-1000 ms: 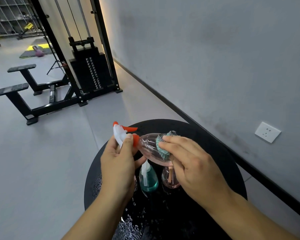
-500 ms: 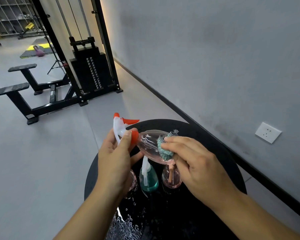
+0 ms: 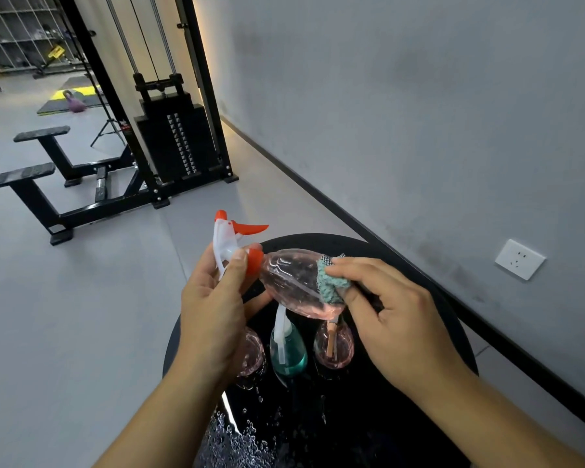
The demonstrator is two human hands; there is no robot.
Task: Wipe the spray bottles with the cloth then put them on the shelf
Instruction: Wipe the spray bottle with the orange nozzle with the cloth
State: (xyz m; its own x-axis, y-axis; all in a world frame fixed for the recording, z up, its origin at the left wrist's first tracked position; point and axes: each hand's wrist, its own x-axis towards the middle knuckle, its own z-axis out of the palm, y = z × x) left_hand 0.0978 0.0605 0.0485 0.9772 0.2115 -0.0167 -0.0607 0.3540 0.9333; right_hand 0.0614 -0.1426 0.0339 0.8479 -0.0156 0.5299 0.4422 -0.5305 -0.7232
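**A:** Head view — why is the pink spray bottle [image 3: 294,282] lying sideways in the air and not standing on the round black table [image 3: 429,292]?

**B:** I tip it flat above the table so its whole belly faces me. My left hand [image 3: 213,319] pinches the orange collar [image 3: 254,261] between thumb and fingers, well clear of the part I'm wiping.

**A:** And the other hand?

**B:** My right hand [image 3: 395,319] pinches the teal cloth [image 3: 331,282] in curled fingertips and presses it against the bottle's base end.

**A:** The rest?

**B:** A teal bottle [image 3: 287,352] and two more pink bottles [image 3: 333,346] stand on the wet tabletop just beneath, water drops [image 3: 237,437] nearer me. I judge they wait their turn. Which shelf I'm to use, I can't tell.
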